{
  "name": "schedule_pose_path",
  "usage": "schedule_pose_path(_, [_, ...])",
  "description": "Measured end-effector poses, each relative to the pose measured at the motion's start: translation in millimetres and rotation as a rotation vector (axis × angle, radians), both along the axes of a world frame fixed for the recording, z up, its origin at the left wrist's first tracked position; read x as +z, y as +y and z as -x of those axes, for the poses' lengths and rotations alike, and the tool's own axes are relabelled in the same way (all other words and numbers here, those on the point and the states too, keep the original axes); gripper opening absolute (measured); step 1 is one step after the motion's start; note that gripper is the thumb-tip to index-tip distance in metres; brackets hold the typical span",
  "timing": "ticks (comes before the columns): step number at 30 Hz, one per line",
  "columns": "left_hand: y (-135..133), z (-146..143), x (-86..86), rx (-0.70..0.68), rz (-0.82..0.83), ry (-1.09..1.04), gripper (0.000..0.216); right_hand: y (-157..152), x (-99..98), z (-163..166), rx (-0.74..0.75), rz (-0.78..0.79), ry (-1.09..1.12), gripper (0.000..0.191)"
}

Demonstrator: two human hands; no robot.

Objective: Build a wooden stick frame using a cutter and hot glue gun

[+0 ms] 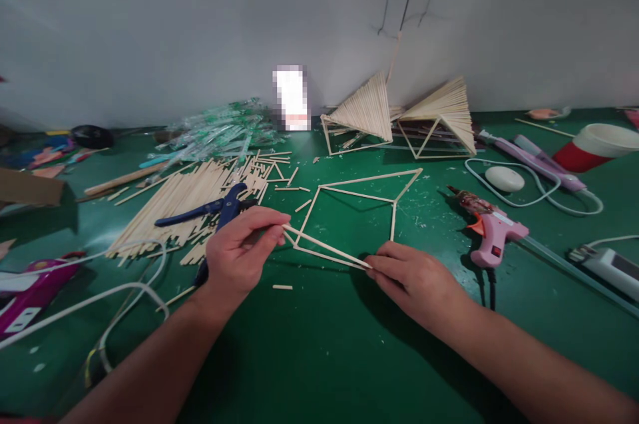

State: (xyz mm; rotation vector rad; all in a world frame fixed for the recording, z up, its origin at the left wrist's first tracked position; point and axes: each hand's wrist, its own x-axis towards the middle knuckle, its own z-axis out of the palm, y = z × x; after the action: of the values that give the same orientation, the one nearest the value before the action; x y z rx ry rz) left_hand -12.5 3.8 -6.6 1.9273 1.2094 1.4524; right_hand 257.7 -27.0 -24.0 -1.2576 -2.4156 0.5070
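Note:
Both of my hands pinch a thin wooden stick (324,245) that slants across the near side of an open stick frame (357,194) lying on the green table. My left hand (244,244) grips its left end close to the frame's near left corner. At the right end, my right hand (412,274) closes its fingers on the stick near the frame's near right corner, which it hides. Whether those fingers also touch the frame is unclear. Just behind my left hand, blue-handled cutters (224,208) rest on a pile of loose sticks (174,201).
A pink glue gun (496,231) lies right of the frame. Two stick-covered pieces (367,114) stand by the wall. Clear plastic wrappers (224,128), a red-and-white cup (594,148), a magenta tool (34,287) and white cords surround the work. A short offcut (282,287) lies in front.

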Motion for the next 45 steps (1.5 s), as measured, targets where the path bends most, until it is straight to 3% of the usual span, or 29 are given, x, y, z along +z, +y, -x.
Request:
schedule_pose_path(25, [2.9,4.3,-4.4,-0.063,0.098,-0.111,0.015,1.1,-3.5,-0.9,0.0,-0.063,0.008,0.022])
schedule_pose_path(35, [5.4,5.9,-2.4,-0.119,0.102,-0.111,0.012,-0.3,-2.5,-1.8,-0.015,0.021,0.058,0.022])
schedule_pose_path(45, [5.8,3.7,-2.6,-0.016,0.045,-0.066,0.009,-2.8,-0.4,-13.4,-0.079,0.082,0.108,0.014])
